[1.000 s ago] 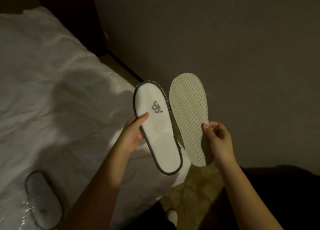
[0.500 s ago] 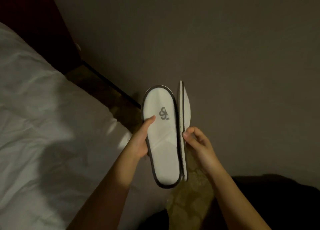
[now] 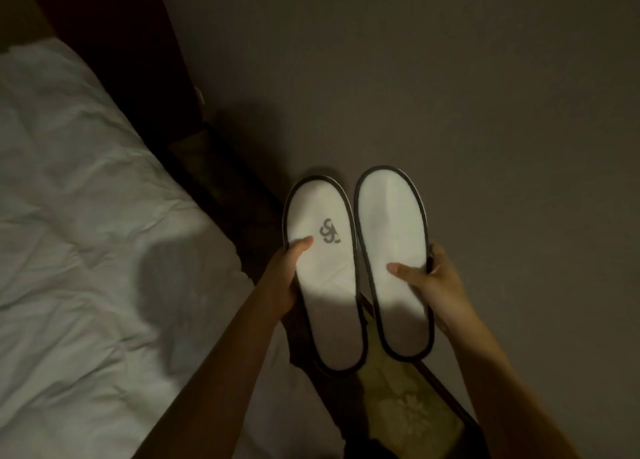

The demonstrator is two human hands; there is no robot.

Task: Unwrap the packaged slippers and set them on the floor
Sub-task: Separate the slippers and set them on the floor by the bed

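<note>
Two flat white slippers with dark trim are held side by side in the air, tops facing me. The left slipper [image 3: 325, 285] carries a grey logo and sits in my left hand [image 3: 282, 278], thumb pressed on its upper face. The right slipper [image 3: 393, 250] is plain white, and my right hand [image 3: 427, 282] grips its outer edge with the thumb on top. Both slippers hang above the narrow strip of floor between bed and wall. No wrapper shows in view.
A bed with a rumpled white sheet [image 3: 86, 250] fills the left side. A plain grey-brown wall [image 3: 450, 77] stands on the right. Patterned carpet [image 3: 408, 413] shows in the narrow gap below the slippers. A dark headboard [image 3: 114, 43] rises at the top left.
My right hand has turned its slipper over from sole-up, through edge-on, to top-up beside the left one. The view shifted, and the packaged slipper on the bed left the frame.
</note>
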